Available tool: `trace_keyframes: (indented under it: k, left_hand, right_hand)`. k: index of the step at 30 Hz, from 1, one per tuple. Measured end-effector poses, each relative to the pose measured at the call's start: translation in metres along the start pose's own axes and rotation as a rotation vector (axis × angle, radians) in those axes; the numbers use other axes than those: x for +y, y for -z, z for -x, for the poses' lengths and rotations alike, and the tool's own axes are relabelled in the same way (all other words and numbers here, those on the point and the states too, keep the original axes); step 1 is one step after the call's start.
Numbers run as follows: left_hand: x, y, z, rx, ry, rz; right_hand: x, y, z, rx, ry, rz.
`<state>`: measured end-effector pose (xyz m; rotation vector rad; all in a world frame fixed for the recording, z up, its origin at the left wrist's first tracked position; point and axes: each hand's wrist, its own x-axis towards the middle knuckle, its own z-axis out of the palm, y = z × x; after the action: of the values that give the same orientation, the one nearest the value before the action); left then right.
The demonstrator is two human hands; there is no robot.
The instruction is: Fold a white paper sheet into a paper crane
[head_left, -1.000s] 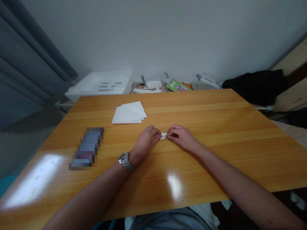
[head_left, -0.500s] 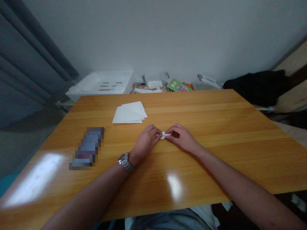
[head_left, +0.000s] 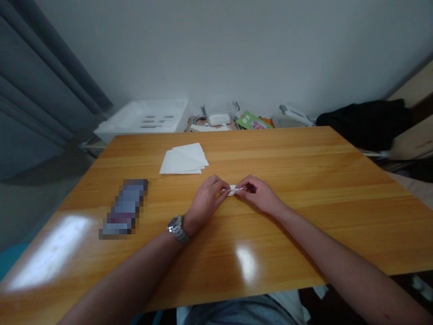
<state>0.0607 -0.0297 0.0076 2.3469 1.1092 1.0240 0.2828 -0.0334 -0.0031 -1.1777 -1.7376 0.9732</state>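
Note:
A small folded piece of white paper (head_left: pixel 232 190) is held just over the middle of the wooden table (head_left: pixel 297 167). My left hand (head_left: pixel 207 198), with a metal watch (head_left: pixel 177 229) on its wrist, pinches the paper's left end between thumb and fingers. On the other side, my right hand (head_left: pixel 260 195) grips the right end with thumb and forefinger. The fingertips partly cover the paper, so its exact shape cannot be made out. Beyond my left hand lies a small stack of white paper sheets (head_left: pixel 184 159), slightly fanned.
A pixelated phone-like object (head_left: pixel 125 210) lies on the left of the table. Behind the far edge are a white tray-like piece (head_left: pixel 152 115), a green booklet (head_left: pixel 252 121) and several odds and ends. Dark cloth (head_left: pixel 365 122) hangs at the right.
The small paper looks slightly more spread between my fingertips. Both hands stay nearly in place, and the whole view has shifted a little.

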Motion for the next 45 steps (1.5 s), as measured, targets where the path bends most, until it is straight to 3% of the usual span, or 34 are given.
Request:
trace_keyframes:
  k: [12, 23, 29, 37, 45]
  left_hand:
    - [0.002, 0.002, 0.000, -0.035, -0.041, -0.054]
    - [0.005, 0.003, 0.000, -0.053, 0.026, -0.131]
    - [0.004, 0.004, -0.001, -0.066, 0.114, -0.023]
    - [0.003, 0.007, -0.004, -0.040, 0.190, 0.093]
    - [-0.004, 0.000, -0.002, 0.029, 0.291, 0.211]
  right_hand:
    - [0.004, 0.006, -0.004, -0.101, -0.143, -0.142]
    - [-0.004, 0.006, -0.003, -0.034, -0.033, 0.098]
    - [-0.009, 0.008, -0.004, -0.043, -0.009, 0.176]
    - [-0.011, 0.008, -0.003, 0.007, 0.217, 0.195]
    - [-0.012, 0.006, 0.001, -0.109, 0.473, 0.383]
